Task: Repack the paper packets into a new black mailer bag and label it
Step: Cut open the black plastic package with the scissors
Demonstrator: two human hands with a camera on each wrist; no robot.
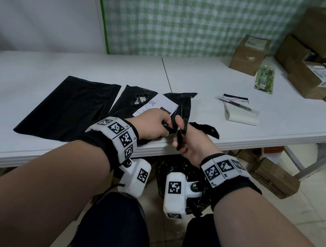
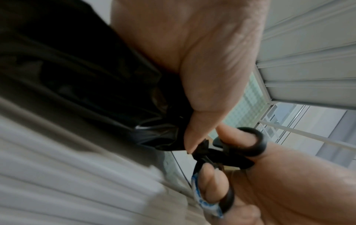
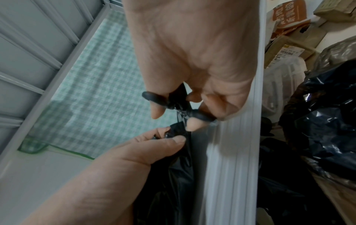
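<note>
A worn black mailer bag with a white shipping label and a torn hole lies on the white table. My left hand pinches its near right edge, and the pinched black plastic bunches under my thumb. Beside it, my right hand holds black scissors with thumb and fingers through the loops, blades pointing away along the bag's right edge. A flat new black mailer bag lies to the left. The packets are hidden inside the worn bag.
A loose strip of black plastic lies right of my hands. Further right sit a notepad with a pen, a green packet and cardboard boxes. A black bin bag is under the table edge.
</note>
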